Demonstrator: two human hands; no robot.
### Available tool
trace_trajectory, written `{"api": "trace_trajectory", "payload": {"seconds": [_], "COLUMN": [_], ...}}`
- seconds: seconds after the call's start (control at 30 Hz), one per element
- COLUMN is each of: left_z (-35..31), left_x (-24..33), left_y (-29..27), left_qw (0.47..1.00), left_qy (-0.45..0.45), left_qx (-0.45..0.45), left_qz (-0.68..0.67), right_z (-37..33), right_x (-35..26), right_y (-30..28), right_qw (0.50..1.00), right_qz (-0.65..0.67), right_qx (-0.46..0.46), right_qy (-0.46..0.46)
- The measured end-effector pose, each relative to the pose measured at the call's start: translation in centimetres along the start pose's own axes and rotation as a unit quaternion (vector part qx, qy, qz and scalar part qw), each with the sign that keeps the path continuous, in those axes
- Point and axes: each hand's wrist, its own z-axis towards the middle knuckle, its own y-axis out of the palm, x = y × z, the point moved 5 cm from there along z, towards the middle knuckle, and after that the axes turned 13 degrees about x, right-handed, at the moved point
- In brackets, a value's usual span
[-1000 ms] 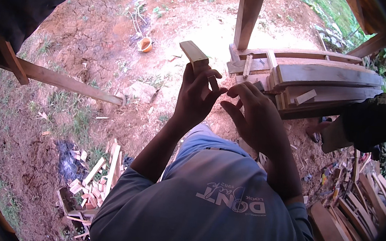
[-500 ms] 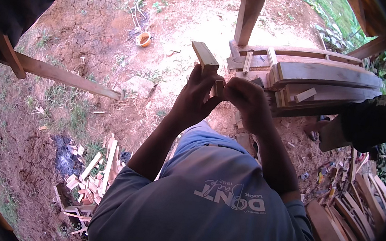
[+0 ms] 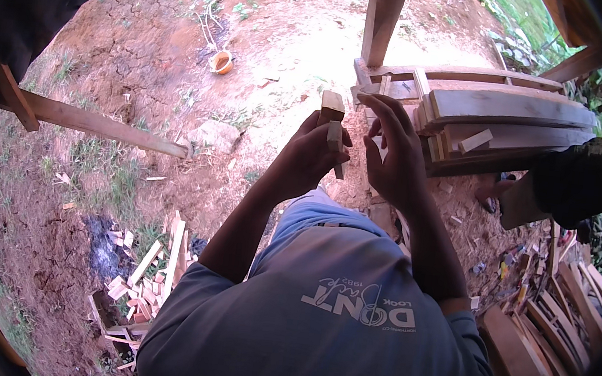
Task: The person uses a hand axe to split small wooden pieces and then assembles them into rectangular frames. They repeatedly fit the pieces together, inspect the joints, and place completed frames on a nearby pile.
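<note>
Pointing away from the person's chest, toward the top of the view, a short wooden block (image 3: 333, 104) juts out above the left hand (image 3: 299, 160), in front of the body. Its long axis looks strongly foreshortened, running roughly up and down the view. A smaller wooden piece (image 3: 335, 137) shows just below it, against the fingers; whether the two touch is hard to tell. A narrow end of wood comes out under the grip, leaning slightly right.

The left hand is curled firmly around the wood. The right hand (image 3: 400, 165) is opposite, near but apart from the block, thumb and fingers spread and holding nothing.

Beyond the right hand lies a stack of thick timbers (image 3: 510, 114) with a small offcut (image 3: 476, 140) on it, behind an upright post (image 3: 384, 24). Another person (image 3: 576, 189) in dark clothing is beside the stack. Farther out are an orange bowl (image 3: 221, 63) on the soil, a scrap pile (image 3: 147, 291) at lower left and curved boards (image 3: 518, 358) at lower right.
</note>
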Motion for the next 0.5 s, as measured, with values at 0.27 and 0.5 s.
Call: {"api": "trace_trajectory", "payload": {"seconds": [0.27, 0.5], "left_z": [0.1, -0.5], "left_x": [1.5, -1.0], "left_y": [0.5, 0.9], "left_qw": [0.999, 0.981], "left_qy": [0.01, -0.043], "left_qx": [-0.022, -0.105], "left_qz": [-0.042, -0.158], "right_z": [-0.3, 0.2], "right_x": [-1.5, -0.9], "right_y": [-0.3, -0.5], "right_qw": [0.991, 0.987], "right_qz": [0.043, 0.053], "right_qx": [-0.004, -0.025], "right_qy": [-0.123, -0.151]}}
